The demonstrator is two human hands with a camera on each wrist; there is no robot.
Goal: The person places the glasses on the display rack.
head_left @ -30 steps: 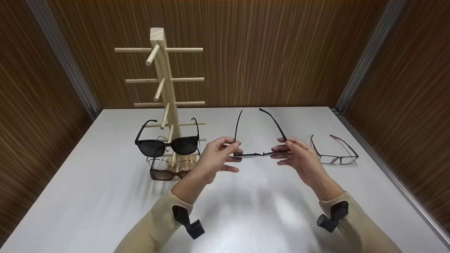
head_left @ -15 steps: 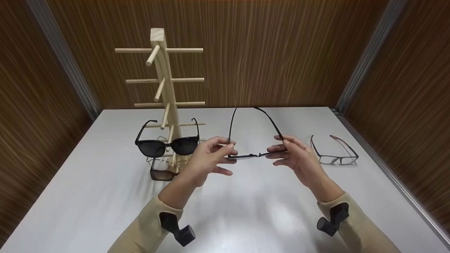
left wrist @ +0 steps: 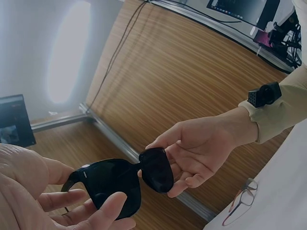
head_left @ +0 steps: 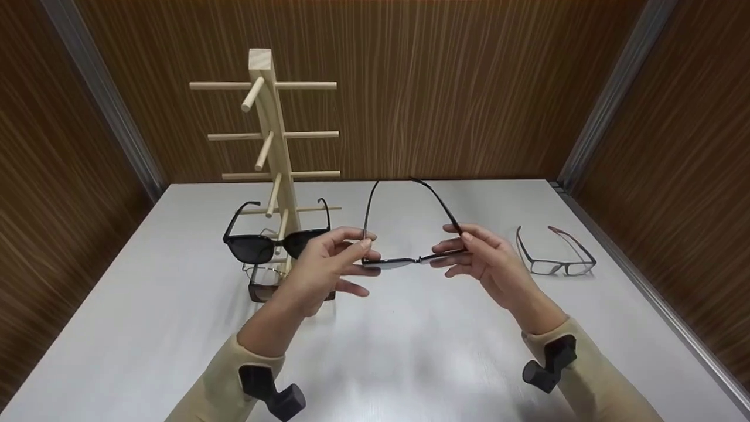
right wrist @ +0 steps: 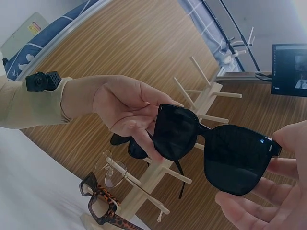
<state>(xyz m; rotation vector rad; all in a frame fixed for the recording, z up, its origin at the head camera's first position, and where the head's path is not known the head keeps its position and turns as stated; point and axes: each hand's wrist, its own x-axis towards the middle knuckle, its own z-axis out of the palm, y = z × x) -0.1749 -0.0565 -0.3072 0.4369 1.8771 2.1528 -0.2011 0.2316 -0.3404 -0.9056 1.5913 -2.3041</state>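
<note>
Between my two hands is a pair of black sunglasses (head_left: 395,263) with dark lenses, held above the table with both temples unfolded and pointing away from me. My left hand (head_left: 325,264) pinches the left hinge corner between thumb and fingers. At the right corner, my right hand (head_left: 483,261) grips the frame the same way. The right wrist view shows the front of these sunglasses (right wrist: 235,160), one hand at each end. Left of them stands a wooden glasses rack (head_left: 272,123). Another pair of black sunglasses (head_left: 251,249) hangs on it, partly covered by my left hand.
Lower on the rack are thin gold wire-frame glasses (right wrist: 115,173) and tortoiseshell glasses (right wrist: 98,203). Clear-lens glasses (head_left: 562,268) with reddish temple tips lie on the white table (head_left: 410,363) at right. Brown wood-grain panels (head_left: 439,88) enclose the back and sides.
Both hands have moved left with the black sunglasses, toward the rack. My left hand now covers more of the hanging pairs. The glasses at right have stayed in place.
</note>
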